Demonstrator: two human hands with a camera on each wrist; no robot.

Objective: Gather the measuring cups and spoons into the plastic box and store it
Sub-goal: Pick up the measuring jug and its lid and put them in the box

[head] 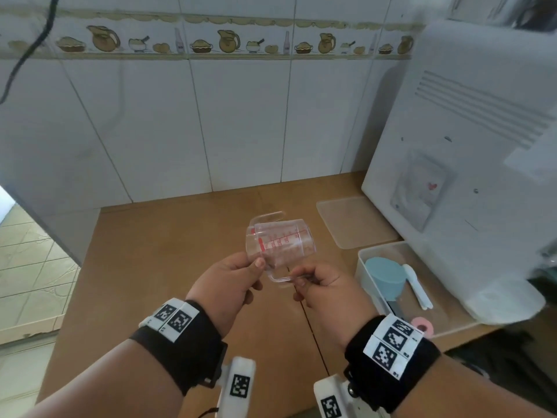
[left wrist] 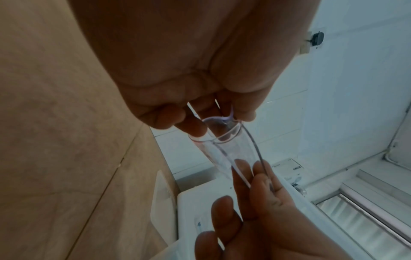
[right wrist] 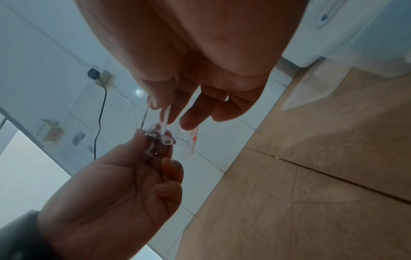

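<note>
The clear measuring cups (head: 280,241), nested and tipped sideways, were held above the counter (head: 156,254), left hand (head: 229,285) pinching their base, right hand (head: 322,286) pinching a handle, with the plastic box (head: 361,260) just right of the right hand.

Both forearms are bare, with no sleeves in sight. Each wrist carries a wide black fabric band. On the left band (head: 193,336) sit two white blocks side by side, each printed with a square black-and-white marker. The right band (head: 391,357) bears two like blocks, set one behind the other along the arm. Under each wrist hangs a white plastic camera mount with its own square marker: the left mount (head: 239,384) is boxy and upright, the right mount (head: 331,399) has a small metal screw beside it. The left hand (head: 229,285) and right hand (head: 322,291) are bare, without rings or gloves.
</note>
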